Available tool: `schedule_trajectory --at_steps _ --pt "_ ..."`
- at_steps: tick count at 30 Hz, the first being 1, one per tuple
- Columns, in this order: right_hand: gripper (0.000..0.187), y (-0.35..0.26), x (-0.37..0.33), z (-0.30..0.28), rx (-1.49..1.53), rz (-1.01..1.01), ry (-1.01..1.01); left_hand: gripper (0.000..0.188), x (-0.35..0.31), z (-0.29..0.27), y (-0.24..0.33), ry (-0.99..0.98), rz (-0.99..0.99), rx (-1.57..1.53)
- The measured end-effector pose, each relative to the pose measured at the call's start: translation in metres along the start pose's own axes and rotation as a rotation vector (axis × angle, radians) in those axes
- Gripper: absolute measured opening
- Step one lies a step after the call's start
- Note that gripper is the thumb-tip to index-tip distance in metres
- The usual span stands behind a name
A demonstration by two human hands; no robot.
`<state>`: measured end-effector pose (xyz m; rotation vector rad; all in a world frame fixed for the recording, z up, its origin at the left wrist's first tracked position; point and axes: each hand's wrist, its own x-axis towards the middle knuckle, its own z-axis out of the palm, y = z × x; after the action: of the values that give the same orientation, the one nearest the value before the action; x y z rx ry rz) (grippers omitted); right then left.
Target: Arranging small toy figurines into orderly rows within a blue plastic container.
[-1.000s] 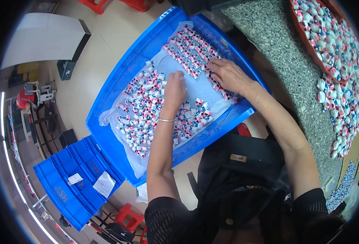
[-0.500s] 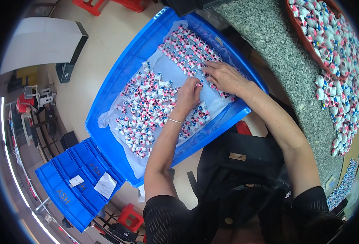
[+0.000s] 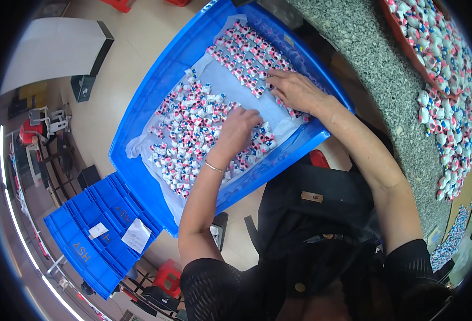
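Note:
A blue plastic bin (image 3: 158, 88) lined with white sheet (image 3: 222, 83) holds many small white, pink and blue figurines. Toward its far right they lie in tidy rows (image 3: 249, 56); a loose heap (image 3: 187, 128) covers the near left part. My left hand (image 3: 236, 131) hangs over the right side of this heap, knuckles bent; its fingertips are hidden beneath it. Resting on the edge of the rows, my right hand (image 3: 299, 93) has its fingers spread and slightly bent, touching figurines. A bare strip of sheet runs between heap and rows.
Along the right runs a speckled stone counter (image 3: 353, 48), with a reddish tray (image 3: 409, 51) full of similar figurines and a spilled pile (image 3: 450, 144) beside it. A blue folding lid (image 3: 94, 235) with paper slips adjoins the bin's near left. A red stool (image 3: 167, 278) stands below.
My left hand has moved left, from the edge of the rows to the loose heap. A figurine that was at its fingertips is no longer seen there. My right hand stays by the rows.

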<state>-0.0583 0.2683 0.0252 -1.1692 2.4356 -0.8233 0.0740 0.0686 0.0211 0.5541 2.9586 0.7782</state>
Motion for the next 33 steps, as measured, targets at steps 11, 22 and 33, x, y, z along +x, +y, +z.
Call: schedule_trajectory --at_steps 11,22,33 --pt "0.024 -0.009 -0.019 -0.008 -0.007 -0.002 -0.151 0.029 0.014 0.019 0.01 0.163 -0.205 -0.053" --pt "0.016 -0.008 -0.03 0.013 -0.137 0.088 -0.355 0.03 0.037 0.02 0.022 0.139 -0.4 0.143" --pt "0.03 -0.025 -0.04 -0.013 -0.006 0.083 -0.2 0.024 0.018 0.026 0.026 -0.345 -0.311 -0.009"
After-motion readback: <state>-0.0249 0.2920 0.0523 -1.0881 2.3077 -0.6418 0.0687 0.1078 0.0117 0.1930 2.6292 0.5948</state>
